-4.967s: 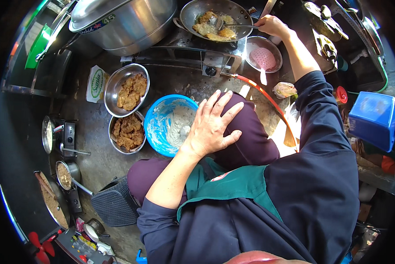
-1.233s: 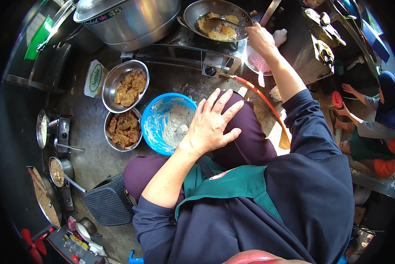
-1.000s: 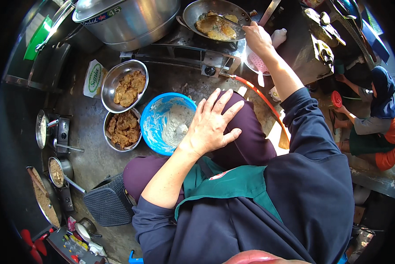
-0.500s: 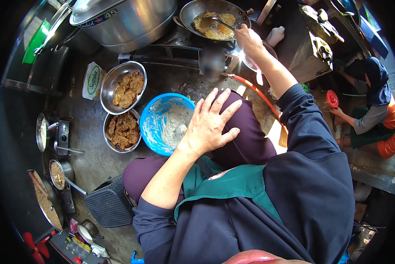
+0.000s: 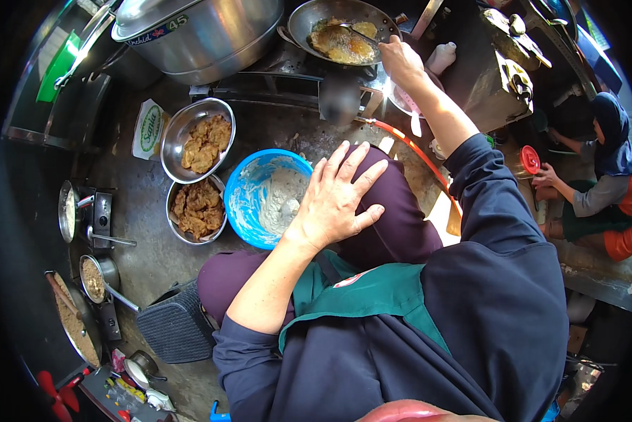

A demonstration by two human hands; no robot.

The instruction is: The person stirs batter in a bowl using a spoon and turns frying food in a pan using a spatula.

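My right hand (image 5: 402,62) is closed round the handle of a metal spatula (image 5: 362,33) at the far side. Its tip dips among golden, bubbling fritters (image 5: 351,46) in a wok (image 5: 303,21); the frying food partly hides the tip. My left hand (image 5: 338,193) lies flat, fingers spread, on my raised knee, holding nothing. Just left of it stands a blue plastic basin (image 5: 240,224) with pale, thick batter (image 5: 277,200) smeared inside. Two metal bowls left of the basin hold browned fried pieces: an upper bowl (image 5: 172,133) and a lower bowl (image 5: 219,226).
A large metal pot (image 5: 210,42) stands left of the wok. An orange hose (image 5: 418,153) runs near my right arm. Pans (image 5: 84,330) and a small saucepan (image 5: 103,271) sit at the left. Another person (image 5: 604,176) crouches at the right, holding a red-lidded container (image 5: 530,159).
My right hand has shifted slightly to the right with the spatula, while my left hand stays on the knee. The other person has moved slightly, their red-lidded container a little lower.
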